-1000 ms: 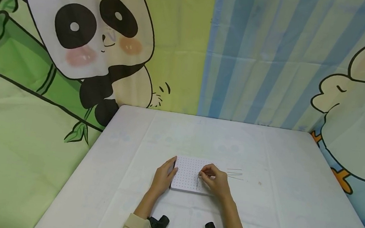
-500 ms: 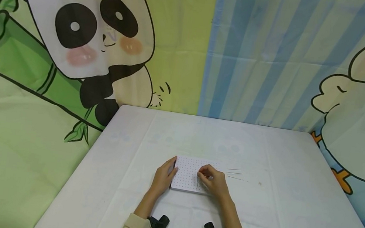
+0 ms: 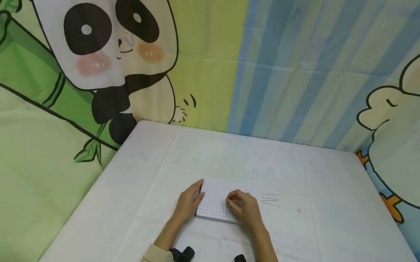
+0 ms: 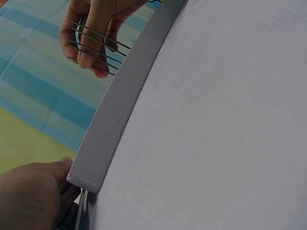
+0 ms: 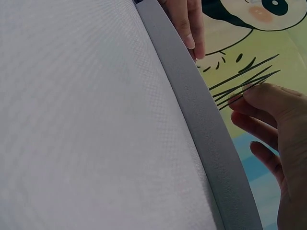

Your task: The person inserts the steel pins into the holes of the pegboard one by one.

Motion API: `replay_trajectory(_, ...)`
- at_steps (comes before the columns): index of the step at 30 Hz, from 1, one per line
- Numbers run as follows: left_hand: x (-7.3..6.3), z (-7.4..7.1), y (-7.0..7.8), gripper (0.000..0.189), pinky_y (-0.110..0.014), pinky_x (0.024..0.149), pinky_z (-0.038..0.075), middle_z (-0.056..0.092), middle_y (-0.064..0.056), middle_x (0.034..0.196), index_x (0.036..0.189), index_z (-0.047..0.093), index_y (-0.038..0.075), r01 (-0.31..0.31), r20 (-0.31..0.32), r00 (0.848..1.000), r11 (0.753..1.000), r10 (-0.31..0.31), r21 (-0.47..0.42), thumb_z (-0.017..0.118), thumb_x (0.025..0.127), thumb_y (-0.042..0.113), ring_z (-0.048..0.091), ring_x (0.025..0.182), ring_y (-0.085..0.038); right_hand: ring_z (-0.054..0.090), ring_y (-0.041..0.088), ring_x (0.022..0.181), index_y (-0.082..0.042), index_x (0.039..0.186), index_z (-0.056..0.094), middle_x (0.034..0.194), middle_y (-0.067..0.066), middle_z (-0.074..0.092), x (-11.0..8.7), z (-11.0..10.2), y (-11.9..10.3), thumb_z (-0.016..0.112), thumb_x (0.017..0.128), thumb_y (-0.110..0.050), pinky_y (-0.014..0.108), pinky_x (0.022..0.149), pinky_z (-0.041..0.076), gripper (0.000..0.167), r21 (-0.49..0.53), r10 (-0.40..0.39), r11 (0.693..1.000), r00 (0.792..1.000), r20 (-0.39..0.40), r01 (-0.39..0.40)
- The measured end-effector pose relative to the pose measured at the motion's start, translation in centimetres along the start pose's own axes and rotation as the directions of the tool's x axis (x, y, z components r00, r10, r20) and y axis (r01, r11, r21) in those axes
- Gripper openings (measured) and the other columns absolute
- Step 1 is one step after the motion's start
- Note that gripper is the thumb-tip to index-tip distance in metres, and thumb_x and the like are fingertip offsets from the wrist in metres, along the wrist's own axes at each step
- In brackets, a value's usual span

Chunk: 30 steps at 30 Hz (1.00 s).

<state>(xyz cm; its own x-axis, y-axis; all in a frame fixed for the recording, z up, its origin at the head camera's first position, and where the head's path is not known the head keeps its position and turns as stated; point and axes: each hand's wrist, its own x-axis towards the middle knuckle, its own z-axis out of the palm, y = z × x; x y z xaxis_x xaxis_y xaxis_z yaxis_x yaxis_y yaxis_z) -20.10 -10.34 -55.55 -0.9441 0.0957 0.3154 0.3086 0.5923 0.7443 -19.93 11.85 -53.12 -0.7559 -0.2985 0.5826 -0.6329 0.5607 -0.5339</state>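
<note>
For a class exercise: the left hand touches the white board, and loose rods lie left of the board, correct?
Not quite: the left hand touches the white board, but the head view shows the loose rods lying right of it.

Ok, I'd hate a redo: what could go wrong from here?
The right hand might knock the standing sticks crowded close to it. That hand could also sweep the loose sticks lying right of the board. The board could shift if the left hand at its edge slackens.
</note>
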Motion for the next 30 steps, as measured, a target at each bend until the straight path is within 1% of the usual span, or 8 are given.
replay_trajectory(6, 0.0, 0.0, 0.1, 0.046, -0.037, 0.106, 0.033, 0.046, -0.012, 0.136, 0.135, 0.045, 0.003, -0.001, -0.003, 1.000, 1.000, 0.001, 0.004, 0.057, 0.092, 0.013, 0.041, 0.127, -0.025, 0.062, 0.008, 0.071, -0.015, 0.082, 0.067, 0.077, -0.008, 0.068, -0.1, 0.0, 0.0, 0.077, 0.074, -0.008, 0.034, 0.069, 0.053, 0.015, -0.043, -0.018, 0.999, 1.000, -0.004, 0.018)
replay_trajectory(12, -0.1, 0.1, 0.1, 0.046, -0.039, 0.106, 0.033, 0.046, -0.012, 0.137, 0.136, 0.044, 0.004, 0.000, 0.001, 1.000, 1.000, 0.000, 0.005, 0.057, 0.092, 0.013, 0.041, 0.126, -0.026, 0.062, 0.012, 0.077, -0.015, 0.082, 0.070, 0.080, -0.008, 0.068, -0.9, -0.3, 0.7, 0.080, 0.069, -0.007, 0.032, 0.071, 0.051, 0.019, -0.086, -0.036, 0.996, 0.999, -0.009, 0.035)
replay_trajectory(15, -0.1, 0.0, 0.0, 0.046, -0.038, 0.106, 0.033, 0.046, -0.012, 0.137, 0.136, 0.044, 0.005, 0.006, 0.004, 1.000, 1.000, -0.006, 0.002, 0.057, 0.092, 0.014, 0.041, 0.127, -0.026, 0.062, 0.012, 0.079, -0.015, 0.084, 0.070, 0.081, -0.009, 0.068, -1.2, -0.8, 1.1, 0.080, 0.069, -0.007, 0.031, 0.072, 0.050, 0.020, -0.063, 0.003, 0.998, 0.999, -0.032, -0.005)
replay_trajectory(17, -0.1, 0.1, 0.0, 0.046, -0.037, 0.107, 0.032, 0.046, -0.012, 0.137, 0.136, 0.044, 0.005, 0.008, 0.006, 1.000, 1.000, -0.008, -0.001, 0.057, 0.093, 0.015, 0.041, 0.127, -0.026, 0.061, 0.012, 0.079, -0.016, 0.085, 0.070, 0.081, -0.010, 0.068, -1.5, -1.4, 1.4, 0.080, 0.069, -0.008, 0.032, 0.072, 0.049, 0.020, -0.050, 0.064, 0.997, 0.996, -0.058, -0.067)
replay_trajectory(20, -0.1, 0.0, 0.0, 0.046, -0.036, 0.107, 0.032, 0.046, -0.012, 0.137, 0.136, 0.044, 0.006, 0.005, 0.004, 1.000, 1.000, -0.005, -0.007, 0.056, 0.093, 0.016, 0.041, 0.127, -0.025, 0.060, 0.014, 0.080, -0.016, 0.086, 0.071, 0.081, -0.009, 0.068, -1.8, -2.9, 1.9, 0.079, 0.072, -0.009, 0.035, 0.072, 0.047, 0.017, -0.023, 0.173, 0.984, 0.979, -0.110, -0.177)
replay_trajectory(22, -0.2, 0.0, 0.0, 0.046, -0.037, 0.107, 0.032, 0.046, -0.013, 0.136, 0.136, 0.045, 0.006, 0.000, 0.001, 1.000, 1.000, 0.000, -0.010, 0.056, 0.093, 0.016, 0.041, 0.127, -0.026, 0.060, 0.015, 0.081, -0.015, 0.085, 0.071, 0.081, -0.007, 0.068, -2.1, -3.9, 2.5, 0.079, 0.072, -0.011, 0.036, 0.072, 0.047, 0.015, -0.035, 0.218, 0.973, 0.963, -0.160, -0.226)
replay_trajectory(26, -0.2, 0.0, 0.0, 0.046, -0.039, 0.106, 0.033, 0.046, -0.013, 0.137, 0.136, 0.044, 0.006, -0.003, 0.000, 1.000, 1.000, 0.003, -0.008, 0.056, 0.093, 0.016, 0.041, 0.127, -0.026, 0.060, 0.018, 0.079, -0.012, 0.083, 0.073, 0.081, -0.002, 0.069, -2.8, -5.7, 4.0, 0.079, 0.072, -0.013, 0.034, 0.068, 0.048, 0.012, -0.075, 0.254, 0.956, 0.931, -0.261, -0.282)
replay_trajectory(30, -0.2, 0.1, 0.0, 0.046, -0.038, 0.106, 0.032, 0.045, -0.012, 0.137, 0.136, 0.044, 0.006, 0.003, 0.002, 1.000, 1.000, -0.003, -0.011, 0.056, 0.093, 0.016, 0.040, 0.127, -0.026, 0.057, 0.017, 0.078, -0.012, 0.082, 0.075, 0.079, 0.000, 0.069, -3.5, -6.9, 5.5, 0.078, 0.072, -0.014, 0.031, 0.065, 0.044, 0.011, -0.095, 0.314, 0.929, 0.900, -0.304, -0.356)
